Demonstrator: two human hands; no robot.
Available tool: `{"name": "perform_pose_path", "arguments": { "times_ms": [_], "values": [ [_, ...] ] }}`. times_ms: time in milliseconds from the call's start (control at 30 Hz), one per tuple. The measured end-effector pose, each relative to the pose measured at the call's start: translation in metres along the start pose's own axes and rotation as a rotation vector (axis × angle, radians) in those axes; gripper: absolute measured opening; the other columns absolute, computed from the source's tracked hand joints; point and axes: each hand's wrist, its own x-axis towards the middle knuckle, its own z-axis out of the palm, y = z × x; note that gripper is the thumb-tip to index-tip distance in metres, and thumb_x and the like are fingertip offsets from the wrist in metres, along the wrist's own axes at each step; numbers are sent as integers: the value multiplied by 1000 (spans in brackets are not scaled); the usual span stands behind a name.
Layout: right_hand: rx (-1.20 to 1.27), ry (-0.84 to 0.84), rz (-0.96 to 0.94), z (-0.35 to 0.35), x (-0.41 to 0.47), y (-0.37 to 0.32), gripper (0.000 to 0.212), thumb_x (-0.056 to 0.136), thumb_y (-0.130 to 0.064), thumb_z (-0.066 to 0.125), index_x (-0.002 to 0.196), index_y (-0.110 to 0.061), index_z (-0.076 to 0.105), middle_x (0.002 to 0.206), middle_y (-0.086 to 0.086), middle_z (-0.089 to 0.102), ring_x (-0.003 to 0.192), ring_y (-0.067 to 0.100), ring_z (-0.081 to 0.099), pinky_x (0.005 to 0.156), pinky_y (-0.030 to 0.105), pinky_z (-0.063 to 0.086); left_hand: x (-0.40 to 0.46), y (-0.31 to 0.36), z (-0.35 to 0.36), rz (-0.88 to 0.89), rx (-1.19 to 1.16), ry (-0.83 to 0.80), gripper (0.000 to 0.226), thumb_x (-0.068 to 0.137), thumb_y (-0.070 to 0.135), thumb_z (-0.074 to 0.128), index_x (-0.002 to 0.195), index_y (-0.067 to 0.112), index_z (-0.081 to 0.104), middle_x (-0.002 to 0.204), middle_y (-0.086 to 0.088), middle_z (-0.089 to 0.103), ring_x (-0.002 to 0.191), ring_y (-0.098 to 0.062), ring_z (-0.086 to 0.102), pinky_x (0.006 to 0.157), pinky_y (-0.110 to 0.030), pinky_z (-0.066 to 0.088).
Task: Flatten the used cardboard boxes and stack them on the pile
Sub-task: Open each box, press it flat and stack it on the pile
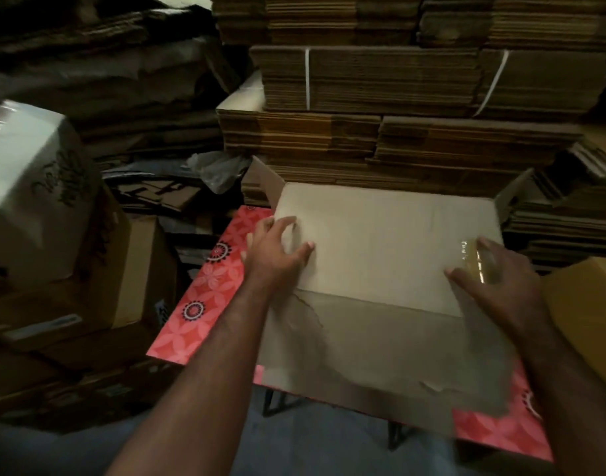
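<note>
A light brown cardboard box [380,242] lies on a red flowered table [205,297], its wide top flap folded flat and its near side torn. My left hand [274,252] presses with spread fingers on the flap's left end. At the flap's right end, my right hand [504,290] grips a roll of clear tape [480,261]. Small side flaps stand up at the far left and far right corners of the box.
Tall strapped stacks of flattened cardboard [363,139] rise right behind the table. A white box [30,187] sits on brown cartons at the left. Another brown box [590,304] stands at the right. Loose cardboard scraps and a plastic bag [215,170] lie at the back left.
</note>
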Motion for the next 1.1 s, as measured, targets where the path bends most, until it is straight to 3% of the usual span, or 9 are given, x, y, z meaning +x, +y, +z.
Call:
{"name": "perform_pose_path", "arguments": {
  "times_ms": [100, 333, 500, 667, 733, 833, 933, 1033, 1100],
  "values": [
    [-57, -147, 49, 10, 5, 2, 98, 72, -89, 46, 154, -34, 39, 164, 10, 28, 148, 38, 27, 117, 56, 31, 3, 6, 2, -18, 158, -177, 58, 87, 66, 56, 142, 47, 48, 159, 4, 30, 143, -31, 30, 111, -58, 35],
    [-83, -108, 76, 16, 14, -4, 98, 71, -89, 39, 155, -38, 34, 165, 8, 23, 147, 40, 29, 112, 59, 36, 7, 2, 13, 9, 253, -128, 57, 91, 71, 49, 144, 51, 43, 162, 6, 25, 141, -31, 30, 105, -52, 35],
    [-150, -112, 81, 17, 11, -10, 93, 74, -88, 35, 154, -40, 34, 167, 6, 19, 147, 41, 26, 112, 64, 34, -5, 6, 16, 153, 386, 32, 55, 94, 64, 49, 141, 36, 52, 158, 0, 34, 145, -23, 30, 113, -64, 21],
    [-445, 257, -269, 20, -25, -44, 68, 88, -57, 42, 143, -19, 53, 154, 16, 40, 141, 35, 38, 105, 55, 35, -70, 3, 30, 647, 450, 87, 107, 77, 92, 39, 154, 19, 36, 164, -14, 27, 153, -29, 22, 118, -63, 11],
    [-427, 203, -402, 36, -55, -59, 70, 90, -58, 46, 147, -18, 50, 155, 14, 43, 142, 32, 40, 109, 54, 33, -98, -4, 41, 765, 636, 9, 129, 67, 95, 50, 162, 13, 17, 168, -20, 8, 156, -35, 8, 117, -69, 9],
    [-483, 76, -508, 68, -102, -57, 89, 82, -65, 53, 157, -19, 36, 163, 10, 32, 150, 27, 29, 115, 58, 28, -124, -15, 59, 839, 775, 31, 127, 69, 63, 76, 162, 11, 9, 168, -23, 1, 156, -38, 5, 115, -72, 12],
    [-589, 42, -538, 86, -134, -46, 115, 68, -61, 68, 162, -16, 21, 170, 11, 15, 156, 28, 18, 116, 64, 24, -124, -15, 60, 775, 761, 88, 111, 75, 41, 74, 162, 11, 12, 168, -22, 5, 155, -38, 10, 114, -71, 14],
    [-658, 31, -488, 85, -148, -43, 122, 60, -53, 80, 161, -14, 25, 169, 11, 20, 154, 29, 24, 113, 67, 26, -124, -14, 45, 790, 771, -63, 111, 66, 53, 77, 158, 12, 29, 166, -18, 19, 152, -37, 22, 111, -71, 22],
    [-638, 31, -476, 76, -154, -45, 109, 59, -43, 80, 156, -13, 39, 162, 9, 37, 146, 27, 39, 108, 64, 33, -128, -14, 26, 840, 732, -151, 99, 69, 62, 70, 150, 15, 41, 161, -15, 32, 148, -35, 33, 108, -67, 32]
  ]
}}
